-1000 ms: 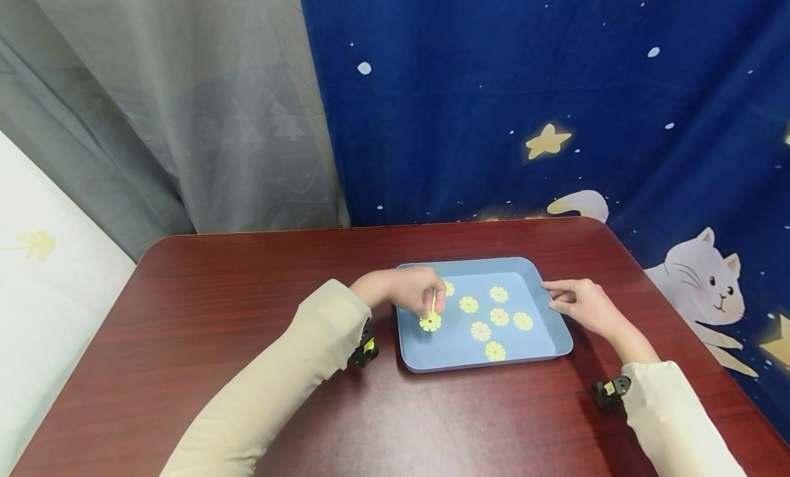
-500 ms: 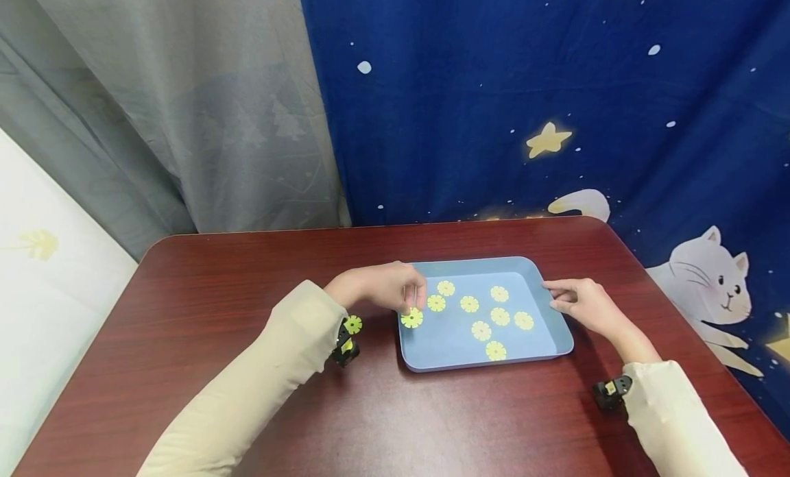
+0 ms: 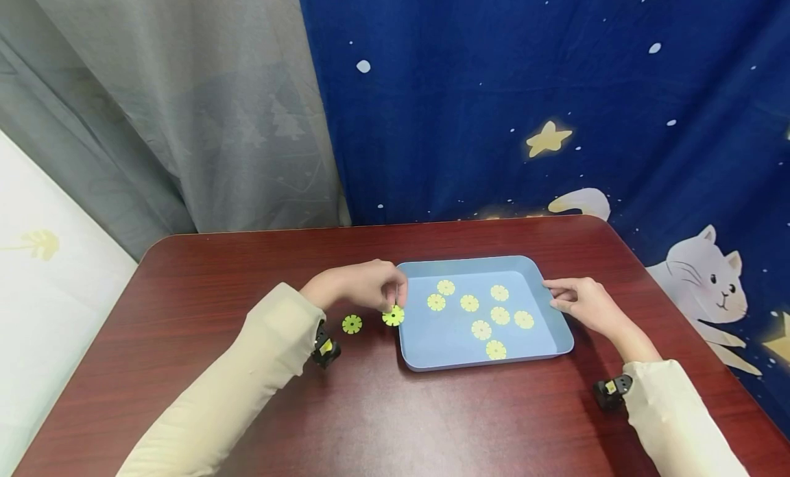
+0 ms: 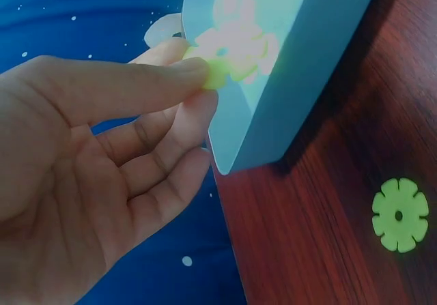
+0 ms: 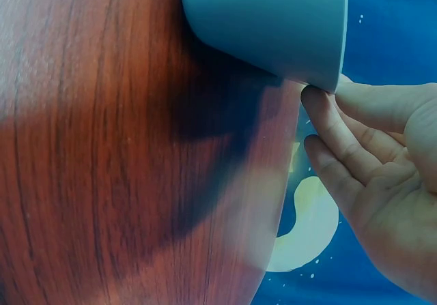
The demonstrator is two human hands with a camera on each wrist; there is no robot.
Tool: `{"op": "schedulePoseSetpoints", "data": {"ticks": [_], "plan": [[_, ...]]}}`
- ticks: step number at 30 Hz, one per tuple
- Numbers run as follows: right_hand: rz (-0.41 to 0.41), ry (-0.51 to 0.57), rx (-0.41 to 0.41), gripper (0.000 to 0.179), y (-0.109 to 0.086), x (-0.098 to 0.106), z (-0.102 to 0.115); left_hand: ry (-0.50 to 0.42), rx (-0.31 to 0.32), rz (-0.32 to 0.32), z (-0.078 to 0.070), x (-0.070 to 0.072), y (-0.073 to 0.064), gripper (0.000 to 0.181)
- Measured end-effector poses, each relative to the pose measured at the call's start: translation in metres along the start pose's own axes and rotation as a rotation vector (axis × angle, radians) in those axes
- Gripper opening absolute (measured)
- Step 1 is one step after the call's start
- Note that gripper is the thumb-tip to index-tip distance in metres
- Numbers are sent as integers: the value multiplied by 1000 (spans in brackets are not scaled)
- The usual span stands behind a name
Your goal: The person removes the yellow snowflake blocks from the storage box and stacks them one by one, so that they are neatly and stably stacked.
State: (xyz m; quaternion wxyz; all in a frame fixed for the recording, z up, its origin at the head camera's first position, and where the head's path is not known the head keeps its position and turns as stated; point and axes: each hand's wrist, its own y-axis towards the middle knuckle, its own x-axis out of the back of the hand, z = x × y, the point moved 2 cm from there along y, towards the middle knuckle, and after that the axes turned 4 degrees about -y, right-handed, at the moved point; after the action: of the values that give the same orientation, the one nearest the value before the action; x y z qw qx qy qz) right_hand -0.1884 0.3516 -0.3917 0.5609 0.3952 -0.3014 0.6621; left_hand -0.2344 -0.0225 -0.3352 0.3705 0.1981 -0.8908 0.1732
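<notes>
Between thumb and fingertips, my left hand [image 3: 370, 285] pinches a yellow-green notched plastic disc [image 3: 393, 316], just at the left rim of a blue tray [image 3: 426, 347]. In the left wrist view the held disc [image 4: 217, 75] overlaps pale, washed-out discs in the tray behind it. Several more yellow discs [image 3: 469, 303] lie spread flat over the tray's floor. On the table left of the tray lies one loose disc [image 3: 352, 324], below the left hand. My right hand [image 3: 589, 304] pinches the tray's right rim with thumb and fingers; the right wrist view shows the tray wall [image 5: 266, 25] above its fingertips.
The tray stands on a dark red wooden table [image 3: 259, 258], towards its right side. Grey and blue curtains [image 3: 432, 120] hang behind the far edge. A black wrist camera [image 3: 326, 348] sits under the left sleeve, another [image 3: 611, 391] by the right.
My left hand has moved left from over the tray to its left rim, carrying the disc. The loose disc on the table has come out from behind the left arm. The right hand stays put.
</notes>
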Motion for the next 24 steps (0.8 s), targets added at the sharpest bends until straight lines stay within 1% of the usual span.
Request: {"op": "schedulePoseSetpoints", "data": {"ticks": [3, 9, 15, 20, 24], "plan": [[-1, 1, -3, 38, 0, 0, 0, -7, -6, -5, 2, 2, -5, 23], [4, 3, -13, 38, -1, -1, 1, -34, 7, -10, 6, 4, -16, 23], [9, 2, -19, 38, -1, 0, 1, -23, 26, -32, 18, 6, -25, 22], [7, -2, -12, 38, -1, 0, 1, -50, 52, -41, 28, 8, -33, 21], [5, -1, -9, 38, -1, 0, 1, -69, 59, -51, 35, 9, -38, 20]]}}
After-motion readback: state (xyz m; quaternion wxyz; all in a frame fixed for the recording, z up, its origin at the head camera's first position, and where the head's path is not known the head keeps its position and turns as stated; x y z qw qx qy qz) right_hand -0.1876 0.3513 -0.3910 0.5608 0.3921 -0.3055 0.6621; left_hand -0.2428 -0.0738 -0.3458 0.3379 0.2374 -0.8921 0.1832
